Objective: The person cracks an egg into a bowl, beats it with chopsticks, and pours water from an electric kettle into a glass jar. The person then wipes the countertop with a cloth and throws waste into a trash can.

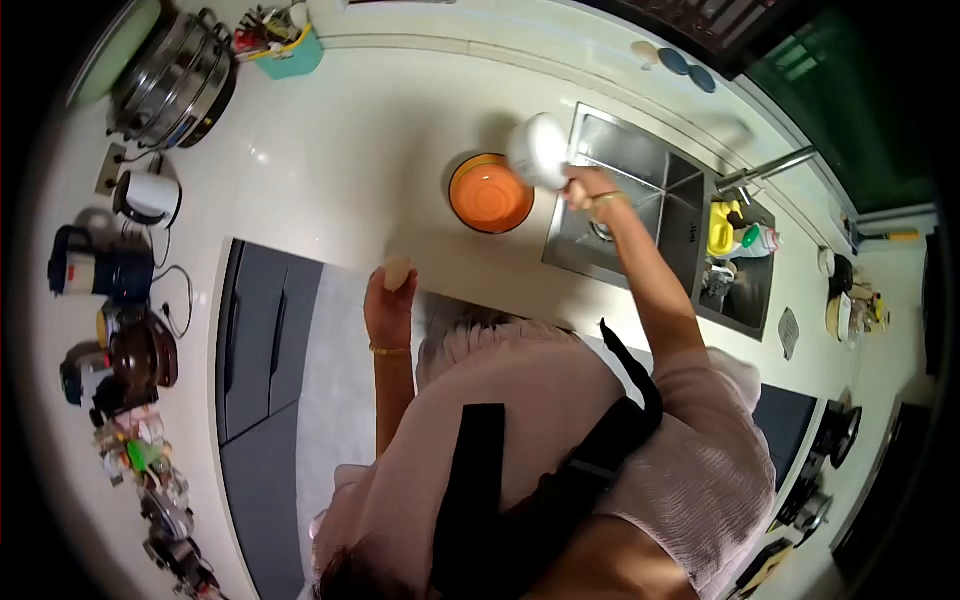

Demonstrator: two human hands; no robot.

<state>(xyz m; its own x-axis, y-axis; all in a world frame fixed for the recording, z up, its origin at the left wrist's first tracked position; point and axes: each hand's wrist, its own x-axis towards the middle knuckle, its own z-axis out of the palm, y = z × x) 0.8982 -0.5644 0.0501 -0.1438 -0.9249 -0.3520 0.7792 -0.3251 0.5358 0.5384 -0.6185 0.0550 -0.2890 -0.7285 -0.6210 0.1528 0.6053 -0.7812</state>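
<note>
My right hand [592, 190] is closed on a white bowl [541, 150], which it lifts above the counter beside the sink's left edge. The bowl is tilted and a little blurred, and its inside is hard to make out. Just left of it an orange bowl [490, 196] with a dark rim stands upright on the counter. At the counter's front edge my left hand [390, 305] grips a pale beige, rounded thing that looks like an egg [396, 272]. The fingers partly hide it.
The steel sink [590, 268] with its faucet [770, 172] lies to the right, a yellow bottle [720, 228] beside it. Along the left stand a steamer pot [180, 85], a kettle [148, 198] and a blender [100, 265]. A teal utensil holder [291, 58] is at the back.
</note>
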